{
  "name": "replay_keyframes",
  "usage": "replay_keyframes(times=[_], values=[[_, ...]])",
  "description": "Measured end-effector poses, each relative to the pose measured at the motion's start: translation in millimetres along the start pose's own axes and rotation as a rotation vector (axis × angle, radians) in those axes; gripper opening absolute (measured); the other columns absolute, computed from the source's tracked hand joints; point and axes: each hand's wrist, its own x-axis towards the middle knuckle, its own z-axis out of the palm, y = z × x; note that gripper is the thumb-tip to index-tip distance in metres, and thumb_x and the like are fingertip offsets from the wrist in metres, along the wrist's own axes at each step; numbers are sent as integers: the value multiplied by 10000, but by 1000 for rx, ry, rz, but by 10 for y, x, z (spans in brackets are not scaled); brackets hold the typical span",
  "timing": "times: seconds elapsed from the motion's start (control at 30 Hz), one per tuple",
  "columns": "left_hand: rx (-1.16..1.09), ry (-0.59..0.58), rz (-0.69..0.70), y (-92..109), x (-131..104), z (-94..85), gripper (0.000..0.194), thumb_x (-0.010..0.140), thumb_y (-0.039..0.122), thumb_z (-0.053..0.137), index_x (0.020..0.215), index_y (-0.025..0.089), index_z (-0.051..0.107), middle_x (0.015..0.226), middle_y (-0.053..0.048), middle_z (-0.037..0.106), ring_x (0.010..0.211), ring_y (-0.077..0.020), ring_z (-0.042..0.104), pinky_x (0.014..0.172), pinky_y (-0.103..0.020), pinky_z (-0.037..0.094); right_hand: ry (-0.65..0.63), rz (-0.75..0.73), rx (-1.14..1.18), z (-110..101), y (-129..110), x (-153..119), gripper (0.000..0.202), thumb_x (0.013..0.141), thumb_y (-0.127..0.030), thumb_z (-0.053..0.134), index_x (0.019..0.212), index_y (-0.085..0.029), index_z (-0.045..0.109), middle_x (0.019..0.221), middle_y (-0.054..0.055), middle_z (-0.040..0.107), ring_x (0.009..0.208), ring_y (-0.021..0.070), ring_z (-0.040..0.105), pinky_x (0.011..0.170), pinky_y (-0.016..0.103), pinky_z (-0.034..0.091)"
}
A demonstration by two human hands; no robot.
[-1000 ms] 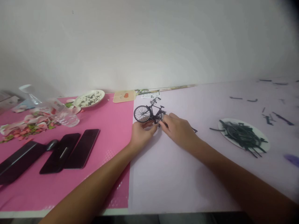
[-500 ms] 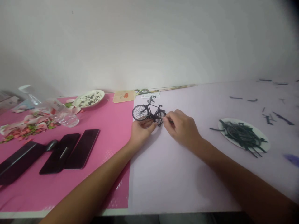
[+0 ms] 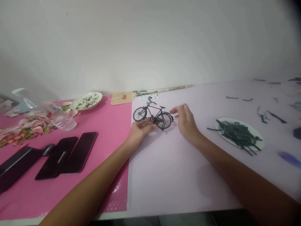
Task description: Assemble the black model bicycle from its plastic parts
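A small black model bicycle (image 3: 154,110) is held just above the pale tabletop, its front wheel to the left and tipped up a little. My left hand (image 3: 140,130) grips it low down near the pedals, thumb and fingers closed about that part. To the right of the rear wheel, my right hand (image 3: 185,121) is apart from the bicycle, fingers bent loosely and spread, with nothing visible in them. Its fingertips point toward the rear mudguard.
On the right stands a white plate (image 3: 260,147) heaped with dark strips, with several loose dark pieces beyond it. Two phones (image 3: 80,152), a clear plastic bottle (image 3: 62,121), artificial flowers (image 3: 28,127) and another plate (image 3: 100,97) occupy the pink left side. A wall rises behind.
My right hand has let go of the rear wheel area and moved off to the right, its fingers opening. The rear wheel now shows fully. The view has shifted slightly.
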Motion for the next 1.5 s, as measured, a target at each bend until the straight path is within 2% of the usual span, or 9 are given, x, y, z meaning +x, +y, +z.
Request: replay_keyframes(times=[0.17, 0.3, 0.37, 0.8, 1.03, 1.5], values=[[-22, -21, -6, -32, 12, -21, 532, 711, 241, 916, 1207, 127, 762, 1186, -156, 782, 1138, -302, 719, 1085, -461, 500, -90, 51, 137, 72, -42, -35, 374, 1021, -589, 511, 884, -242, 544, 926, 41, 661, 925, 220, 625, 861, 393, 477], [1, -52, 6, -3, -8, -8, 512, 740, 235, 890, 1224, 131, 757, 1189, -151, 781, 1105, -288, 726, 1082, -457, 501, -151, 88, 231, 130, -25, -54, 420, 892, -524, 732, 827, -256, 415, 914, 15, 660, 869, 195, 612, 818, 374, 485], [22, -73, 21, 17, -19, 0, 497, 761, 241, 874, 1230, 129, 755, 1203, -156, 775, 1098, -286, 725, 1079, -457, 501, -161, 78, 239, 143, -5, -54, 431, 858, -477, 770, 821, -256, 402, 929, 14, 666, 858, 188, 608, 813, 374, 485], [59, -61, 25, 12, -16, -2, 476, 749, 260, 886, 1193, 137, 769, 1224, -151, 767, 1126, -295, 713, 1076, -458, 498, -128, 2, 160, 146, 37, -58, 350, 882, -450, 748, 835, -250, 465, 891, 5, 627, 796, 176, 569, 773, 374, 480], [5, -109, 8, -6, 0, -44, 527, 745, 207, 870, 1250, 140, 735, 1269, -155, 747, 1207, -310, 686, 1108, -461, 485, -109, 2, 169, 137, -18, -69, 365, 876, -448, 753, 831, -250, 449, 883, 5, 625, 832, 187, 591, 818, 382, 485], [14, -97, -4, 43, -17, -14, 490, 756, 245, 876, 1214, 130, 745, 1215, -149, 765, 1152, -285, 704, 1093, -439, 481, -118, 32, 170, 138, -34, -74, 371, 864, -476, 755, 827, -254, 460, 881, 11, 626, 835, 195, 592, 808, 384, 497]])
